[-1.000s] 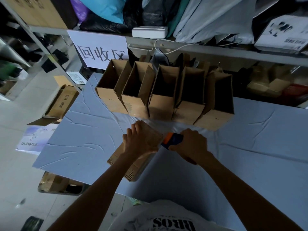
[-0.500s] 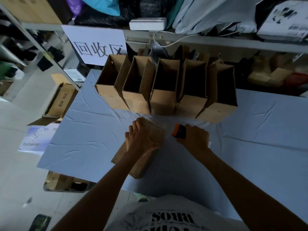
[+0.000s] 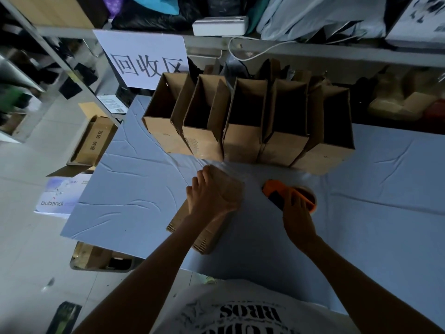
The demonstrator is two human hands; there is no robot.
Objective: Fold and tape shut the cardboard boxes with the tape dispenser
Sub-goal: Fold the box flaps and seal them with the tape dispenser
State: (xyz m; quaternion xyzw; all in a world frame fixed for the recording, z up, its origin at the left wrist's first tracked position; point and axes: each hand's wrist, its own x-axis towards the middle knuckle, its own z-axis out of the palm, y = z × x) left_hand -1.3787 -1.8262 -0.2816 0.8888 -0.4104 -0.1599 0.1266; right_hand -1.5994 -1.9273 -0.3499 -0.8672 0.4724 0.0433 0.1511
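The left hand (image 3: 212, 196) grips the far end of the cardboard box (image 3: 209, 239) (its long axis runs near to far); the right hand (image 3: 298, 215) clasps the tape dispenser (image 3: 274, 189), near on its right

Dim, bluish cast; insides of open boxes (image 3: 243, 104) near black; faint sheen on stretched tape (image 3: 250, 171); strong fisheye bend twd edges

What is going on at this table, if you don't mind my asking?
A person is taping a cardboard box shut at the near edge of the blue-covered table. The left hand holds the box down from above, while the right hand grips the orange tape dispenser just to its right, with clear tape apparently stretched between them. Five open boxes stand in a row behind.
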